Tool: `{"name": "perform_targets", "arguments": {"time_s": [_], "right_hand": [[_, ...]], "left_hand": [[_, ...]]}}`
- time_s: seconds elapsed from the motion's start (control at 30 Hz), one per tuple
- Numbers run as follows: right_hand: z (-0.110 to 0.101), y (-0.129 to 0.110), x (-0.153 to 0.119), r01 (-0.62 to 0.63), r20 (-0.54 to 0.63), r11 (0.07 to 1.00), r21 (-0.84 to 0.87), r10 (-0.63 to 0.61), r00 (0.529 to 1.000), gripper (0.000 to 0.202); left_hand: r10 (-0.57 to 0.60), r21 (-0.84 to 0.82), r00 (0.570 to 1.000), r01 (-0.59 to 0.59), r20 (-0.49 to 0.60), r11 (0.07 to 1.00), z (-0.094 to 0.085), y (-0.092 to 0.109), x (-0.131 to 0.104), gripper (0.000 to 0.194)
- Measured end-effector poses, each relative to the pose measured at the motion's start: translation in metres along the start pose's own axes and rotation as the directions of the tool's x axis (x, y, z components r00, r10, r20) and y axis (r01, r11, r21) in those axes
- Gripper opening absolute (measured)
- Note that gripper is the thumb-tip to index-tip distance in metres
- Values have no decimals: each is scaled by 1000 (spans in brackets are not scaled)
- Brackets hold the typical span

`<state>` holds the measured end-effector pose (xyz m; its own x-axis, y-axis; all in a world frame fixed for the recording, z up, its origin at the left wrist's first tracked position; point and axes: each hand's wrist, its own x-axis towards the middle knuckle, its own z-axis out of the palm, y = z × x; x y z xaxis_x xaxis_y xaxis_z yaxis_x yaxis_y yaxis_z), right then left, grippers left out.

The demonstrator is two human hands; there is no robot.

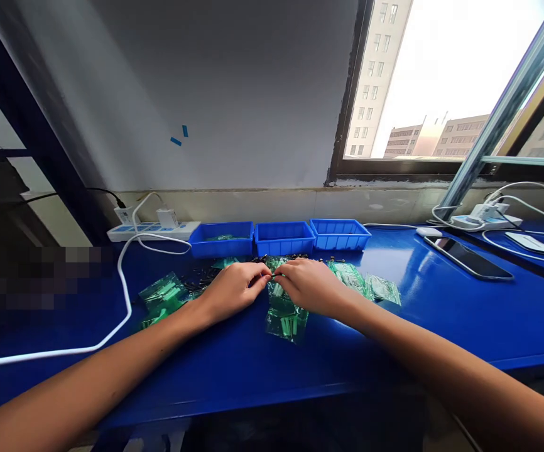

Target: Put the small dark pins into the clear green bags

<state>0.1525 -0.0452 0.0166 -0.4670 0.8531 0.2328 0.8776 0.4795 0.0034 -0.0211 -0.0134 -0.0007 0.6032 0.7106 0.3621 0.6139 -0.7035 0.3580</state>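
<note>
My left hand [235, 286] and my right hand [310, 285] meet fingertip to fingertip above the blue table. Both are pinched closed around something too small to make out. Beneath and between them lie clear greenish plastic bags [287, 321] with pale strips inside. More such bags [163, 295] are by my left forearm, next to a scatter of small black parts [200, 276]. Past my right hand are further bags [384, 289]. Small dark pieces also lie behind my fingers, partly hidden by the hands.
Three blue bins [285, 246] stand in a row behind the hands; the left one holds some greenish bags. A power strip [147, 231] with a white cable [124, 276] sits at the left. On the right are a phone [470, 257] and a second power strip [477, 218] with cables.
</note>
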Motion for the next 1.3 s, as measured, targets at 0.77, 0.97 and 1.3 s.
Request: {"name": "perform_targets", "arguments": {"time_s": [0.77, 0.97, 1.3], "right_hand": [[-2, -1, 1, -35, -54, 995, 95, 40, 998, 20], [-2, -2, 0, -61, -2, 996, 61, 61, 998, 22], [-4, -3, 2, -100, 8, 995, 18, 100, 995, 21]], "left_hand": [[-20, 49, 999, 19, 27, 999, -1, 3, 0, 27], [-42, 63, 999, 39, 35, 997, -1, 4, 0, 29], [-66, 76, 998, 64, 22, 995, 0, 3, 0, 29]]}}
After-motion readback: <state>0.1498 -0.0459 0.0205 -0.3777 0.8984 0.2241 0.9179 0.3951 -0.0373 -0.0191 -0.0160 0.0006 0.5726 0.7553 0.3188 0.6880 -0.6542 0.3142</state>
